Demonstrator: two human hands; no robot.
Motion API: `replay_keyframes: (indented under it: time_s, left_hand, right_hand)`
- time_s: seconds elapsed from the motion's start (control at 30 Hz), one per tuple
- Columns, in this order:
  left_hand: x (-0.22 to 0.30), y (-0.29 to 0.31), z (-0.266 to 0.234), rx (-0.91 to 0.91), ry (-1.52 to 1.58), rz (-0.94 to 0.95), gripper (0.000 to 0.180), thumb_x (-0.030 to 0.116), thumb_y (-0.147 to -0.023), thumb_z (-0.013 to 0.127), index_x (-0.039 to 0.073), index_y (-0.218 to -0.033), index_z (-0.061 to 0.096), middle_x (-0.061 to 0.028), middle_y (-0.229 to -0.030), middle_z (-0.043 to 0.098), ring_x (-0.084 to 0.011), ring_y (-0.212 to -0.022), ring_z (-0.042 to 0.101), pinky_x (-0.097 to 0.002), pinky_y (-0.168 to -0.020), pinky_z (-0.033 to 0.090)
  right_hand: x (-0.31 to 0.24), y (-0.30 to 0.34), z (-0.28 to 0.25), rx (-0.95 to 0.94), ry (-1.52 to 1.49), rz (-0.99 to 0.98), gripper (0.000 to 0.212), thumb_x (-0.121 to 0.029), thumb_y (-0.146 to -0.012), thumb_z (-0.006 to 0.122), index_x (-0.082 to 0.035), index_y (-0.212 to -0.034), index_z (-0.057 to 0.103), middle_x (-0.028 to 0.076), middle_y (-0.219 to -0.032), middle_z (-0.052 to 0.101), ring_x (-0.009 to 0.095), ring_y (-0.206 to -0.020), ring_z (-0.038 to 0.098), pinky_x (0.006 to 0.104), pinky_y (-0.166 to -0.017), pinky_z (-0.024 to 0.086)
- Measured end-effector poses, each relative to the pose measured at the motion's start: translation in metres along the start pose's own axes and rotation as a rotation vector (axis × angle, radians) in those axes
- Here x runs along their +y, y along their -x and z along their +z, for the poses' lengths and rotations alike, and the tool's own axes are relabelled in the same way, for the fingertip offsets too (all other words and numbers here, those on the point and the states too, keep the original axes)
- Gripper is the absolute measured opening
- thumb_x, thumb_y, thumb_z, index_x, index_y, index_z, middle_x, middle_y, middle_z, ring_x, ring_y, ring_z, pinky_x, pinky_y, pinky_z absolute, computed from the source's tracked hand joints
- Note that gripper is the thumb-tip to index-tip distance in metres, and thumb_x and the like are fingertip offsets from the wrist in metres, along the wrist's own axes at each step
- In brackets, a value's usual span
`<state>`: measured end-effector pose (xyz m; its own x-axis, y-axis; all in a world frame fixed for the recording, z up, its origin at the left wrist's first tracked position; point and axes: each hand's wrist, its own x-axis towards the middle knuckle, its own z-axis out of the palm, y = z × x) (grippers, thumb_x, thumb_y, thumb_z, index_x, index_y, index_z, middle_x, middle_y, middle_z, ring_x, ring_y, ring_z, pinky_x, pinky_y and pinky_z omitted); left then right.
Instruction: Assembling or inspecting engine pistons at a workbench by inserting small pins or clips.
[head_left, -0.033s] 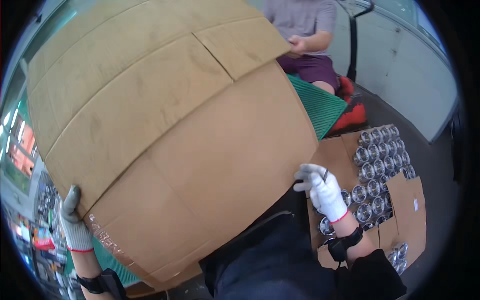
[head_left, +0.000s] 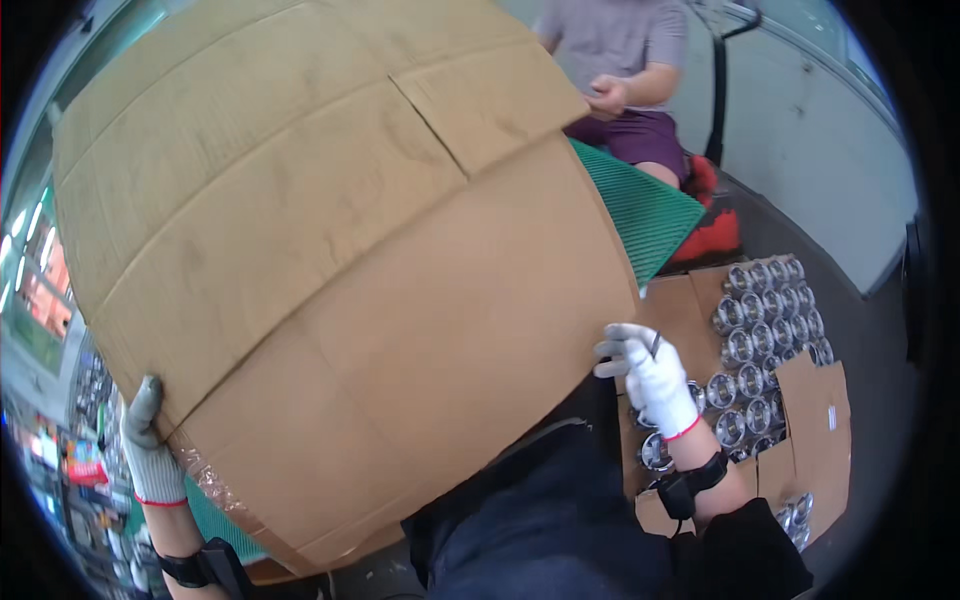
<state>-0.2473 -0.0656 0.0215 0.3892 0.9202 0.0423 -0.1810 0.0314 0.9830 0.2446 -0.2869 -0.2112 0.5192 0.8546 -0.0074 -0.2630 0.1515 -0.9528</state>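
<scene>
A big brown cardboard box (head_left: pixel 350 280) fills most of the view, lifted and tilted in front of me, with its taped flaps facing up. My left hand (head_left: pixel 150 445), in a white knit glove, grips its lower left corner by the clear tape. My right hand (head_left: pixel 652 378), also gloved, presses against the box's right edge with fingers spread; a thin dark item shows between two fingers. Dark sleeves and wrist bands cover both forearms.
An open carton (head_left: pixel 815 400) on the floor at the right holds several shiny metal cylinders (head_left: pixel 765 320). A green ribbed mat (head_left: pixel 640 205) and a red object (head_left: pixel 712 232) lie behind the box. Another person (head_left: pixel 625 60) sits beyond, hands together. A white wall stands far right.
</scene>
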Motion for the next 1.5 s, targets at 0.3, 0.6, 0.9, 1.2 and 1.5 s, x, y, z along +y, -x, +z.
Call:
replay_keyframes:
  time_s: [0.3,0.6,0.9,1.2,1.5]
  left_hand:
    - [-0.060,0.153,-0.074,0.540,-0.350,0.029,0.057,0.016,-0.083,0.074,-0.001,-0.131,0.048,-0.0129,-0.113,0.065,-0.0254,-0.096,0.067,-0.0371,-0.083,0.057]
    - [-0.062,0.163,-0.074,0.765,-1.139,-0.101,0.038,0.024,-0.091,0.065,-0.006,-0.114,0.060,-0.0129,-0.096,0.068,-0.0171,-0.089,0.063,-0.0321,-0.079,0.050]
    - [-0.059,0.203,-0.038,0.828,-1.158,-0.154,0.023,0.015,-0.087,0.068,-0.003,-0.101,0.064,-0.0035,-0.079,0.060,-0.0114,-0.073,0.054,-0.0271,-0.068,0.046]
    - [-0.078,0.294,-0.094,0.663,-1.131,-0.833,0.029,0.016,-0.085,0.070,-0.004,-0.105,0.062,-0.0064,-0.091,0.064,-0.0169,-0.083,0.059,-0.0310,-0.076,0.049]
    - [-0.134,0.229,-0.146,0.669,-0.160,-0.353,0.077,0.030,-0.085,0.074,-0.005,-0.143,0.037,-0.0159,-0.135,0.054,-0.0279,-0.123,0.053,-0.0402,-0.105,0.042]
  right_hand:
    - [-0.016,-0.104,0.041,-0.027,0.625,-0.322,0.045,-0.026,-0.099,0.053,0.001,-0.134,0.052,0.014,-0.130,0.060,0.019,-0.107,0.064,0.0311,-0.090,0.052]
    - [-0.043,-0.200,0.100,0.021,0.678,-0.413,0.064,-0.020,-0.087,0.068,-0.003,-0.143,0.043,0.012,-0.142,0.050,0.016,-0.109,0.059,0.0237,-0.058,0.048]
    - [-0.039,-0.197,0.086,-0.014,0.330,-0.249,0.058,-0.006,-0.089,0.062,-0.003,-0.144,0.042,0.012,-0.143,0.048,0.003,-0.082,0.056,0.0132,-0.056,0.037]
    - [0.005,0.015,-0.009,-0.191,0.503,-0.138,0.061,-0.009,-0.081,0.063,0.009,-0.136,0.043,0.020,-0.138,0.051,0.027,-0.119,0.057,0.0399,-0.100,0.047]
    - [0.002,-0.067,-0.027,-0.340,0.658,-0.078,0.055,-0.017,-0.091,0.062,0.007,-0.138,0.045,0.015,-0.135,0.055,0.022,-0.118,0.056,0.0338,-0.103,0.042]
